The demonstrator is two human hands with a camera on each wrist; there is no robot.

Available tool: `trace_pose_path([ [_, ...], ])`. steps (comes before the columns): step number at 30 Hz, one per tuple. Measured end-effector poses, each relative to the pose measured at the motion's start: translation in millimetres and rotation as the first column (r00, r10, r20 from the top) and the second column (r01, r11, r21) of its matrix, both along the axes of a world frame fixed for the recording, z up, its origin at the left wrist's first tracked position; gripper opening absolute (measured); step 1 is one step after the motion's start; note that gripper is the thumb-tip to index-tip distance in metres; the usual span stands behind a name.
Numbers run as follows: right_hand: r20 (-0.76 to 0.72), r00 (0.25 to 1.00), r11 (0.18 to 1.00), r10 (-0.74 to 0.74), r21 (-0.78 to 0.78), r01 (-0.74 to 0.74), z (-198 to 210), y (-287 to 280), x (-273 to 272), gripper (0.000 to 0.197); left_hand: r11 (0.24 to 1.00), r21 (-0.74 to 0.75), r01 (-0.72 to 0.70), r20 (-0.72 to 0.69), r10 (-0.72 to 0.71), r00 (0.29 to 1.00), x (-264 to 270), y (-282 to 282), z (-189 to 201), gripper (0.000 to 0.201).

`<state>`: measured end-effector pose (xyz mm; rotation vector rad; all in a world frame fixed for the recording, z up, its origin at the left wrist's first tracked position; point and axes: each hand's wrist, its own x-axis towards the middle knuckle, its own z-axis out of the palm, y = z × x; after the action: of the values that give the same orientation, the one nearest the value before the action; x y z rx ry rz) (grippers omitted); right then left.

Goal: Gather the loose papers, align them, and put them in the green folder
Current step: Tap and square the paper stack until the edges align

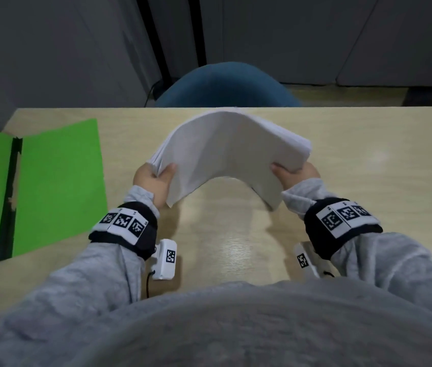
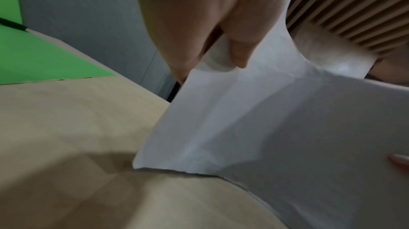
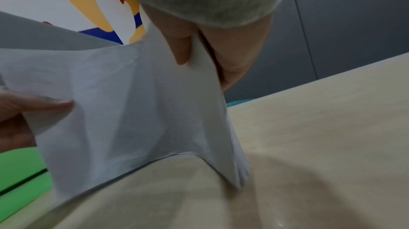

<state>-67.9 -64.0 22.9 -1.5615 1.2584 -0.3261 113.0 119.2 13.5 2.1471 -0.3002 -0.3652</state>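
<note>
A stack of white papers (image 1: 225,152) is held above the middle of the wooden table (image 1: 342,160), bowed upward into an arch. My left hand (image 1: 156,178) grips its left edge, thumb on top. My right hand (image 1: 293,173) grips the right edge the same way. In the left wrist view the papers (image 2: 254,119) hang from my left hand (image 2: 223,52), their lower corner close to the tabletop. In the right wrist view the papers (image 3: 132,110) are pinched by my right hand (image 3: 199,54). The green folder (image 1: 58,186) lies open and flat at the table's left.
A blue chair (image 1: 225,86) stands beyond the table's far edge, with grey cabinets behind it. The folder (image 2: 33,54) shows green at the left of the left wrist view. My grey-sleeved body fills the near edge of the head view.
</note>
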Motion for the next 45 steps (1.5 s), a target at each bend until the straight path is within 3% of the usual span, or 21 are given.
trace_pose_path([
  [5,0.229,0.949,0.962,-0.214,-0.118,0.245,8,4,4,0.029,0.987,-0.146,-0.061,0.061,0.071,0.996,-1,-4,10,0.032],
  [7,0.15,0.978,0.979,-0.144,-0.12,0.163,2,5,4,0.025,0.992,-0.117,-0.056,0.031,0.06,0.998,-4,-3,6,0.043],
  [9,-0.02,1.0,0.999,0.019,-0.037,-0.02,-8,7,4,0.018,1.0,0.005,-0.012,-0.017,0.012,1.0,-14,-7,-2,0.036],
  [10,-0.058,0.998,0.999,0.04,-0.011,-0.041,-13,8,4,0.019,1.0,0.025,-0.001,-0.017,0.001,1.0,-19,-10,-3,0.032],
  [12,-0.036,0.999,0.999,-0.023,-0.048,0.021,-14,8,4,0.019,1.0,-0.013,-0.008,0.013,0.009,1.0,-23,-14,0,0.031],
  [14,0.049,0.993,0.977,-0.107,-0.181,0.114,-12,8,3,0.019,0.995,-0.081,-0.053,0.032,0.055,0.998,-21,-13,2,0.039],
  [16,0.11,0.983,0.961,-0.145,-0.221,0.167,-11,6,0,0.029,0.981,-0.171,-0.086,0.039,0.094,0.995,-20,-9,4,0.032],
  [19,-0.032,0.999,1.0,0.0,-0.016,-0.001,-19,8,-3,0.009,0.998,-0.056,-0.033,-0.02,0.032,0.999,-20,-8,-10,0.019],
  [21,-0.114,0.993,0.998,0.024,-0.062,-0.032,-28,2,-4,0.001,0.999,-0.027,-0.034,-0.125,0.03,0.992,-18,-9,-17,0.04],
  [23,-0.016,1.0,0.984,-0.017,-0.176,0.014,-21,1,-3,0.014,0.997,-0.071,-0.03,-0.149,0.019,0.989,-14,-10,-14,0.059],
  [24,0.069,0.993,0.967,-0.092,-0.232,0.106,-17,3,-2,0.016,0.994,-0.102,-0.038,-0.118,0.026,0.993,-14,-10,-12,0.051],
  [26,0.099,0.99,0.958,-0.1,-0.261,0.123,-12,5,-1,0.018,0.989,-0.132,-0.072,-0.055,0.066,0.996,-15,-10,-9,0.018],
  [29,-0.089,0.996,0.995,0.031,-0.094,-0.04,-19,3,0,0.017,0.996,-0.086,0.012,-0.098,-0.021,0.995,-19,-9,-12,0.016],
  [31,-0.136,0.985,0.993,0.108,-0.027,-0.112,-22,2,-2,0.013,0.997,-0.069,0.041,-0.122,-0.049,0.991,-20,-8,-13,0.022],
  [36,0.062,0.998,0.996,-0.004,-0.083,0.009,-11,0,1,0.017,0.987,-0.154,0.048,-0.056,-0.058,0.997,-10,-6,-3,0.028],
  [40,0.092,0.996,0.996,-0.011,-0.086,0.019,-7,1,2,0.015,0.988,-0.15,0.023,-0.06,-0.033,0.998,-8,-8,-2,0.028],
  [45,0.394,0.906,0.953,-0.155,-0.182,0.242,11,-3,-4,0.017,0.961,-0.277,-0.019,0.058,0.037,0.998,11,-3,9,0.024],
])
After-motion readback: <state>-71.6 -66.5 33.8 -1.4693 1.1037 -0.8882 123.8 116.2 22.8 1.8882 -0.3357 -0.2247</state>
